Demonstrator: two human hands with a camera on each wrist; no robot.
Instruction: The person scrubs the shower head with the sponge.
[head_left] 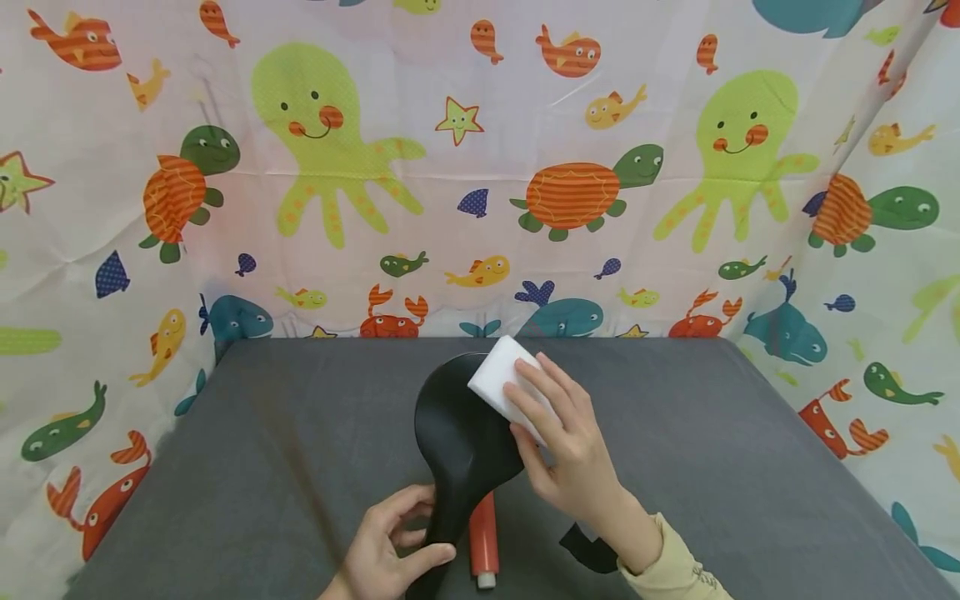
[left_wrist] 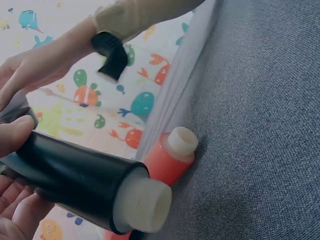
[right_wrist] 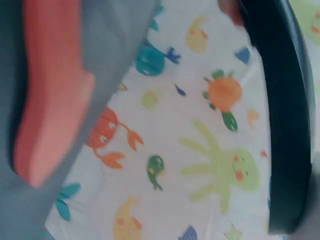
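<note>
A black paddle-shaped thing [head_left: 461, 425] with a broad rounded head stands tilted up over the table. My left hand [head_left: 393, 537] grips its handle, thumb on the near side and fingers curled behind. In the left wrist view the black handle [left_wrist: 80, 175] ends in a pale cap. My right hand [head_left: 566, 442] pinches a white sponge [head_left: 498, 375], which lies against the upper right of the black head. Behind the handle lies a red thing [head_left: 483, 533] with a pale end cap; its far part is hidden in the head view.
The dark grey tabletop [head_left: 315, 425] spreads around the hands. Behind it and at both sides hangs a white curtain [head_left: 450, 225] printed with sea animals. A black strap [head_left: 588, 548] hangs at the right wrist.
</note>
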